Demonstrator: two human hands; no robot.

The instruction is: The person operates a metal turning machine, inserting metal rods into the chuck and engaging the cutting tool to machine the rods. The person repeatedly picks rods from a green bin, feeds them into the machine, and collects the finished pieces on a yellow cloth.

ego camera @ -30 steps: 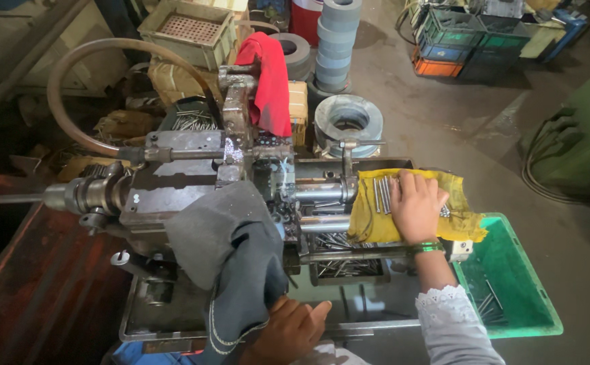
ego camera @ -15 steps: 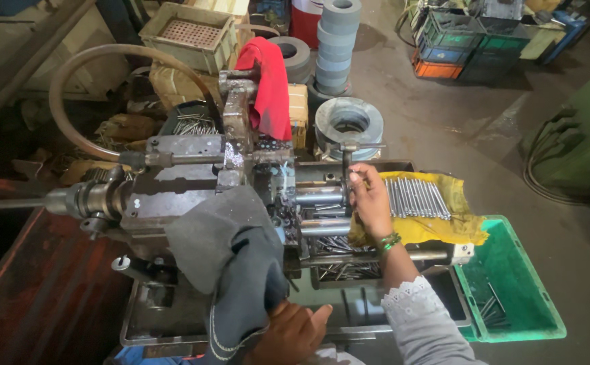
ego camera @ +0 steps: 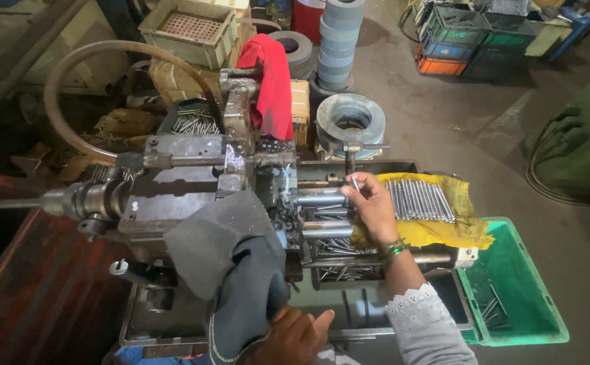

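The right hand pinched a thin metal pin in its fingers beside the machine, near the pins on the yellow cloth, while the left hand gripped the grey rag.

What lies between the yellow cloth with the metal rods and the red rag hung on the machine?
In the head view, the right hand holding a thin metal rod lies between the yellow cloth and the red rag.

Red rag, yellow cloth, green crate, grey cloth, silver rods, white lace sleeve
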